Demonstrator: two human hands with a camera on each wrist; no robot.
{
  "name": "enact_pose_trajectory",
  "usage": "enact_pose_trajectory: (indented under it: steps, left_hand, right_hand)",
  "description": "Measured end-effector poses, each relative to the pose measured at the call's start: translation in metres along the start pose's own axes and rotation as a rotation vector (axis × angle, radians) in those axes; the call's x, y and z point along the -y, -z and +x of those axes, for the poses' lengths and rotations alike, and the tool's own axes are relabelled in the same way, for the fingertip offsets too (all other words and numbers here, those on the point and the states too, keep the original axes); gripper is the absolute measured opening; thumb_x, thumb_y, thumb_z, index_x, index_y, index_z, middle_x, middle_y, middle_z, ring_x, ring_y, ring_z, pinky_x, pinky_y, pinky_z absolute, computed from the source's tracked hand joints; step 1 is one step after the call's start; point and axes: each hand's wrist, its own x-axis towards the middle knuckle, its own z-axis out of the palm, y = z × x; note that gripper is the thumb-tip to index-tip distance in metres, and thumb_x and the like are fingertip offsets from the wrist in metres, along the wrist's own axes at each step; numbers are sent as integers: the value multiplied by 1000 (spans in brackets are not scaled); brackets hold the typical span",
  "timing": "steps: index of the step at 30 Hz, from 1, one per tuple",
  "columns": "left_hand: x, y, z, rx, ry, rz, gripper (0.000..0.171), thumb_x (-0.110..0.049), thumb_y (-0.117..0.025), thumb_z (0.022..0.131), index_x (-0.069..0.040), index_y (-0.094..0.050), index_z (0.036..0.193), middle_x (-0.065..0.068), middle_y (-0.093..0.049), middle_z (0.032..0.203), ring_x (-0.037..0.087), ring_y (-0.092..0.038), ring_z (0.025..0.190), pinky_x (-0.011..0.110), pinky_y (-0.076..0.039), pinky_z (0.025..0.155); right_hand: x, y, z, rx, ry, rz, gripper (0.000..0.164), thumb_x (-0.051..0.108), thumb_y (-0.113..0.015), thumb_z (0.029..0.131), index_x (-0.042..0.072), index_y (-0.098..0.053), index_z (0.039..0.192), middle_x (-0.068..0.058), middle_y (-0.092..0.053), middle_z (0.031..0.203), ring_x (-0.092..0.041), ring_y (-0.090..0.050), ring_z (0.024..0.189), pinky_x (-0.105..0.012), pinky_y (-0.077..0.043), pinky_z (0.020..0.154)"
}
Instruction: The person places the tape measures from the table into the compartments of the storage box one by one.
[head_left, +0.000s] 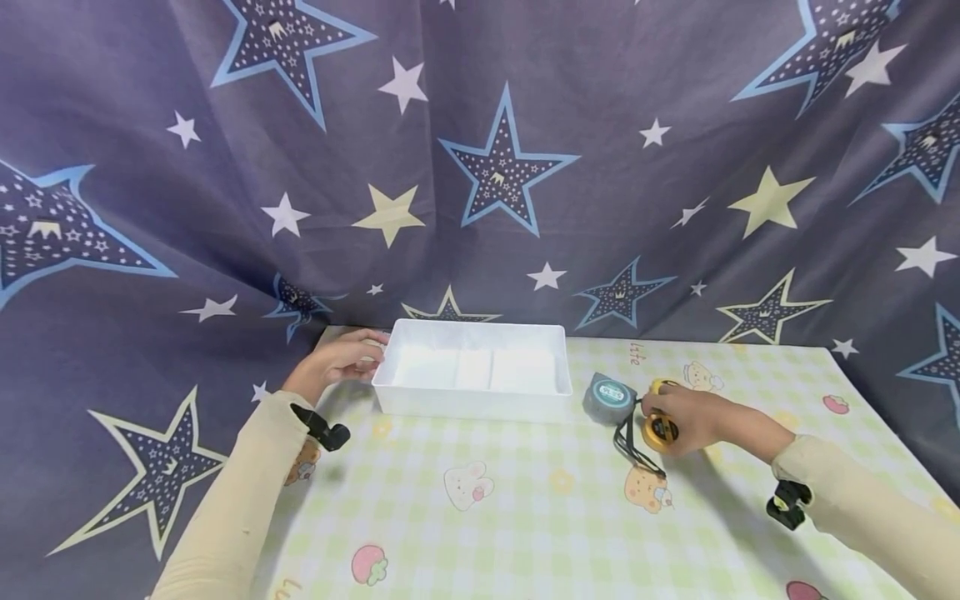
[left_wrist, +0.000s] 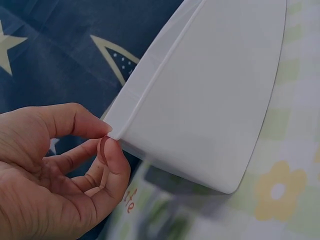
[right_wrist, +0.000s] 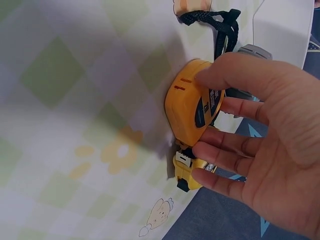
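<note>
Right hand (head_left: 690,421) closes on the yellow tape measure (right_wrist: 192,100) mid-table, beside a grey one (head_left: 609,396). Left hand (left_wrist: 55,165) pinches the white tray (head_left: 472,404) corner near the far-left edge. Advisable: seat thumb and fingers squarely on the case before lifting, keeping the black strap (head_left: 633,450) clear.

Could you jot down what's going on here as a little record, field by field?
Surface: table with a checked cartoon cloth
Backdrop: star-print curtain
Left hand: pinches a corner of the white tray
Right hand: fingers grip the yellow tape measure
Nearby: grey tape measure with a black strap, beside the tray
Tray contents: looks bare
</note>
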Motion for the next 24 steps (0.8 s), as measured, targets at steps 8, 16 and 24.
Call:
enact_pose_trajectory:
  steps: [8, 16, 24]
  left_hand:
    - [-1, -11, 2, -7, -3, 7, 55, 2, -56, 90, 0, -42, 142, -1, -58, 90, 6, -58, 69, 20, -51, 61]
    - [-5, -18, 1, 6, 4, 7, 56, 3, -57, 89, 0, -42, 142, 0, -58, 93, 7, -59, 71, 19, -51, 61]
    - [-6, -22, 0, 7, -3, 23, 56, 2, -57, 88, 1, -41, 142, -1, -59, 93, 8, -61, 73, 21, -52, 63]
  right_hand:
    - [-2, -2, 1, -17, 9, -10, 46, 19, -85, 71, 20, -56, 107, -4, -52, 98, -15, -45, 81, -31, -41, 63]
    - [-2, -2, -1, -19, 3, -10, 46, 18, -85, 70, 20, -57, 106, -4, -53, 98, -15, -45, 81, -31, -42, 63]
    - [-3, -5, 0, -26, 17, -18, 45, 15, -85, 71, 19, -57, 107, -4, -52, 95, -15, -44, 78, -30, -40, 63]
